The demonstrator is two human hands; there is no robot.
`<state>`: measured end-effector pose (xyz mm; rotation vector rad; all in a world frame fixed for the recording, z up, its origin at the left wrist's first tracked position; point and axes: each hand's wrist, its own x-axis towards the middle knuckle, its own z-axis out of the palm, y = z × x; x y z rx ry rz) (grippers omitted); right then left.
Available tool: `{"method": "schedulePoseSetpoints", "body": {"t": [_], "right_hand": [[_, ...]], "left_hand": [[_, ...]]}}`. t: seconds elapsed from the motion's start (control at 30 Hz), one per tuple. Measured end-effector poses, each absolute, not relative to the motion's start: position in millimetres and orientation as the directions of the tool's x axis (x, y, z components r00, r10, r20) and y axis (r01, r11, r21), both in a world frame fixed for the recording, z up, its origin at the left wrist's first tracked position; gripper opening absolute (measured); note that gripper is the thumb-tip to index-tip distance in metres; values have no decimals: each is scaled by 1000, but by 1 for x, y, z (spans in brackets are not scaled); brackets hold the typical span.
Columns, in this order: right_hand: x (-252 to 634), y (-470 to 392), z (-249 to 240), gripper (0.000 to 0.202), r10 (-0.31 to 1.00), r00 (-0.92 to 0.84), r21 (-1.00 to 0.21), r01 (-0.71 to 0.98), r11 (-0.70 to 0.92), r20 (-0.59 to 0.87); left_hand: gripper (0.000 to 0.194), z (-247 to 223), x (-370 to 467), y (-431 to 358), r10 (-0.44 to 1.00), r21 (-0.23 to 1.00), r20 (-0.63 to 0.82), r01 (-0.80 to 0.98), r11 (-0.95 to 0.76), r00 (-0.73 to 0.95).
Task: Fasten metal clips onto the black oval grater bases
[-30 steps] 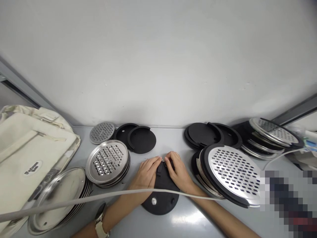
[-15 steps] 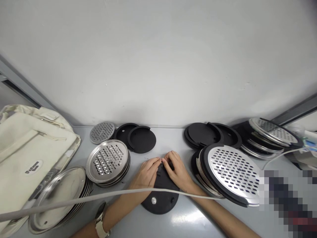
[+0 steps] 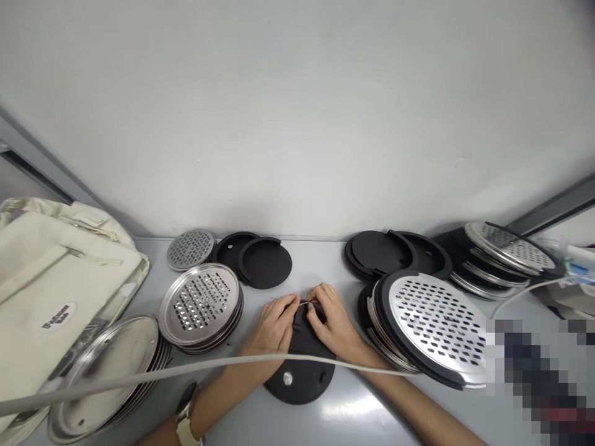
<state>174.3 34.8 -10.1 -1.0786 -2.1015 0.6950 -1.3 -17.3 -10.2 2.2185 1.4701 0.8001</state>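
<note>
A black round plastic plate (image 3: 301, 379) lies on the table in front of me, with a silver round spot and a small black knob on its near part. Over its far end, my left hand (image 3: 274, 325) pinches a thin, shiny wire-like metal piece (image 3: 305, 302). My right hand (image 3: 333, 322) closes its thumb and fingertips on the other end of that piece. What lies beneath the fingertips is hidden. Beside my left hand stands a stack of steel grater discs (image 3: 204, 303). Right of my right hand, a larger stack carries a perforated steel disc in a black rim (image 3: 439, 325).
Black round holders (image 3: 267, 263) lie at the back left, more black holders (image 3: 383, 251) at the back right. Plain steel discs (image 3: 109, 371) and a cream bag (image 3: 60, 291) are on the left. A pale cable (image 3: 223, 362) crosses in front of my forearms.
The fingertips have moved slightly apart, and the thin metal piece now shows stretched between them. The black plate stays in place.
</note>
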Motion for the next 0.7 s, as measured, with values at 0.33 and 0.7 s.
{"method": "schedulePoseSetpoints", "body": {"t": [0.33, 0.7], "right_hand": [[174, 36, -12, 11, 843, -424, -752, 422, 507, 331], [173, 36, -16, 11, 848, -416, -779, 389, 492, 328]], "left_hand": [[48, -13, -2, -16, 922, 566, 254, 728, -387, 292], [45, -13, -2, -17, 931, 552, 241, 750, -365, 275]]}}
